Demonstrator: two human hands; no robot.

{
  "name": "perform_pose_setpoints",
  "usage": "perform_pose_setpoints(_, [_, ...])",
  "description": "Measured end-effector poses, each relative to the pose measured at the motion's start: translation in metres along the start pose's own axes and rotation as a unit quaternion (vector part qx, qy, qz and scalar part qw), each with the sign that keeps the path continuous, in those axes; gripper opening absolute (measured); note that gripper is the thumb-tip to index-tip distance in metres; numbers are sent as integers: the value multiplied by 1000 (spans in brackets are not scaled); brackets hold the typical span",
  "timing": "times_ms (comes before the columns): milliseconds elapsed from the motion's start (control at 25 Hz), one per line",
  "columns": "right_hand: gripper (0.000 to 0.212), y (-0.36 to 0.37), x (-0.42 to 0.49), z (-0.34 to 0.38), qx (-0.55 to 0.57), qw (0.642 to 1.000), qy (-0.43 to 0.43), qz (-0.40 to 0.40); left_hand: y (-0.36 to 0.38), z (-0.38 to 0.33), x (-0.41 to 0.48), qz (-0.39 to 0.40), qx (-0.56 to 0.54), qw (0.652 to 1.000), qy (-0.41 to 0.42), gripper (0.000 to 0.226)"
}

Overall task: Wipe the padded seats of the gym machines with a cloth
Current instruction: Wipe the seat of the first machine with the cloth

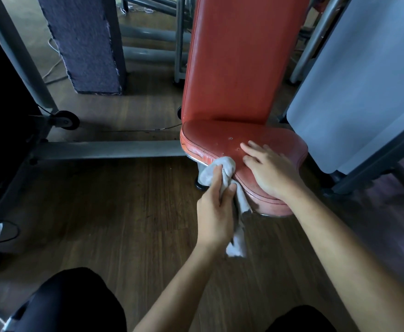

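Progress: On my feed the job looks mid-stroke on one machine. The cloth (222,164) is against the front left edge of the red seat (210,137). I see no wet streak or clean patch, so I cannot tell how much of the pad is done. I judge that the rest of this seat and the seats of the other machines, none of which I can see, are left to do.
Left hand: The left hand (214,212) has its fingers and thumb curled round the bunched cloth and pushes the wad onto the rim of the seat.
Right hand: The right hand (270,171) lies flat on the seat top towards its front right, fingers straight and spread. It holds nothing and appears to brace the pad.
Hands together: They are close but apart, with the cloth between them.
Cloth: Pale grey and crumpled. Its upper wad touches the seat edge, and its loose tail hangs down past the left wrist, over the floor (124,212).
Seat: Worn red padding with dark stitching along the rim and a few small nicks (231,138) near the middle, just beyond the right fingertips.
Backrest: A red backrest (239,63) stands upright at the rear edge of the seat, with no hand or cloth on it.
Around: A grey steel bar (105,149) runs from the seat's left side, a carpet-covered post (88,44) stands beyond it, and a pale panel (363,92) stands to the right.
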State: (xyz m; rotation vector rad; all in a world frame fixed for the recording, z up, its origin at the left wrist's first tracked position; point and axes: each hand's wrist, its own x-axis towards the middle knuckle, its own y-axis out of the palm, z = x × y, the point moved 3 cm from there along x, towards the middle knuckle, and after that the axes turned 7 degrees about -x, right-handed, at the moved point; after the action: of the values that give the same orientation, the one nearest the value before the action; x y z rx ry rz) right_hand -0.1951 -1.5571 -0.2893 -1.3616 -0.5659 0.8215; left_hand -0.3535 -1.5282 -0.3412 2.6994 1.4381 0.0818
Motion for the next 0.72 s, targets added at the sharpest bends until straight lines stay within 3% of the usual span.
perform_pose_setpoints(80, [48,-2,1,1,-4,1000,2,-4,2,-5,6,-14,-9,1000,-22,36])
perform_pose_setpoints(280, [47,-3,-1,1,10,1000,-4,-4,6,-5,-34,39,-52,998,1,32])
perform_pose_setpoints(480, [46,-4,-2,0,37,999,-4,-4,6,3,0,4,-18,1000,-4,42])
perform_pose_setpoints(640, [46,-4,-4,1,32,999,-3,-1,-10,6,-15,67,-20,998,5,41])
perform_pose_setpoints(720, [46,-9,-3,2,36,999,4,5,-24,12,-12,60,-18,998,26,39])
